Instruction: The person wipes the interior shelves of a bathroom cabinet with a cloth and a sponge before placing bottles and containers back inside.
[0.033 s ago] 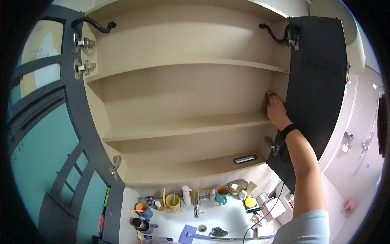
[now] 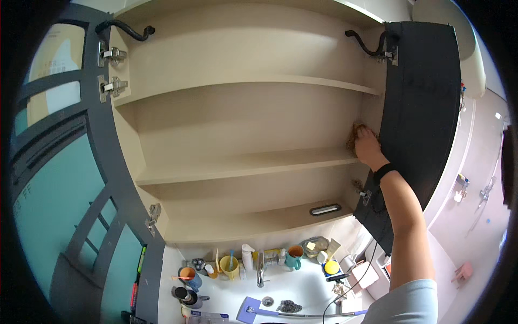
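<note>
Apparently wiping: bare right hand (image 2: pixel 368 148) grips crumpled brown cloth (image 2: pixel 353 137) inside beige shelved cabinet (image 2: pixel 237 119), middle compartment's far end, right of frame. Firm, even strokes into the corner should serve best. Left hand unseen.

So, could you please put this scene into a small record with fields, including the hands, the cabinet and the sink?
Right hand: the right hand holds a brown cloth at the right end of the cabinet's middle level
Left hand: not in view
Wrist: black band
Cabinet: pale cabinet with shelves
Doors: left door and right door, both open
Below: white sink with faucet
Behind sink: yellow cup, teal cup
</note>
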{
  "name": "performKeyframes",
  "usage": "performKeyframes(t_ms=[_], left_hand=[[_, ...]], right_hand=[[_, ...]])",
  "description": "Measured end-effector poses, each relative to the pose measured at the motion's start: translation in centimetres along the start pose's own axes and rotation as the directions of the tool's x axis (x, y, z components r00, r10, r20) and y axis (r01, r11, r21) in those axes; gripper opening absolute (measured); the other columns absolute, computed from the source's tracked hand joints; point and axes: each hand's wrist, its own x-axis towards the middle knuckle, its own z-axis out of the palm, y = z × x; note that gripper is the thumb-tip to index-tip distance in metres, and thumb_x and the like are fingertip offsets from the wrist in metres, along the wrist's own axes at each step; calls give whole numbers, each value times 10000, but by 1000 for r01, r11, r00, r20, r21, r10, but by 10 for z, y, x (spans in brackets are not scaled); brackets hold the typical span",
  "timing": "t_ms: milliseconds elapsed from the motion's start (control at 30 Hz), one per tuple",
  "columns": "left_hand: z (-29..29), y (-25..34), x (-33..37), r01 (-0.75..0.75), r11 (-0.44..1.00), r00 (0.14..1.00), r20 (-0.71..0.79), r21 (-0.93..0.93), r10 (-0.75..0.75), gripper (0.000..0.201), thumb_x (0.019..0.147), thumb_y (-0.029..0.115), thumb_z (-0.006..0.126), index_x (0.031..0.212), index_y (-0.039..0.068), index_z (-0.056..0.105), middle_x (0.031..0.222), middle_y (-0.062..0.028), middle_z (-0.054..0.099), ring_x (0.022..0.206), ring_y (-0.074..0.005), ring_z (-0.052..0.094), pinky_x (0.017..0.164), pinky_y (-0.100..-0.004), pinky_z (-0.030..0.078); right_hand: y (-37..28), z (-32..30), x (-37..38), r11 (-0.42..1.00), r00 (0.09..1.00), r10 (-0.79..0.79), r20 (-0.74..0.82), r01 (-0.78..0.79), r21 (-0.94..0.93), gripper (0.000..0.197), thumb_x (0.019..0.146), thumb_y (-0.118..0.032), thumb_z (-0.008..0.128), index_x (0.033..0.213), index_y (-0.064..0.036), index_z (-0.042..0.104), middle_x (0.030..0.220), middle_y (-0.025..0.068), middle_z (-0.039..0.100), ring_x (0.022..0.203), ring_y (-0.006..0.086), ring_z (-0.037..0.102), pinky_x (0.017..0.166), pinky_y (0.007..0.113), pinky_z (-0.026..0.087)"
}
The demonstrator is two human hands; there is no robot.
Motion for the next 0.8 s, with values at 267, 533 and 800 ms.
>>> performKeyframes(t_ms=[267,533,800], left_hand=[[-44,50,3,89,961,996,3,-262,-91,182,868,177,523,1012,67,533,818,-110,568,715,-225,557,628,-320,441],[-35,45,-9,142,936,987,-27,-322,-159,172,854,159,547,1002,72,546,790,-84,563,662,-196,519,605,-297,432],[-35,37,-15,154,934,988,48,-323,-146,192,841,165,568,995,54,546,755,-130,587,659,-223,558,594,-322,443]], right_hand=[[1,-13,-7,788,987,-17,157,-84,610,347,874,-172,382,1169,-51,520,1149,153,528,1006,303,513,855,383,432],[-26,7,-14,378,958,275,83,-187,907,376,847,-262,400,1115,-41,541,1068,180,565,936,335,551,822,424,442],[-126,-134,-15,325,948,292,-126,25,945,317,790,-305,439,944,-115,641,962,132,611,874,318,572,764,412,458]])
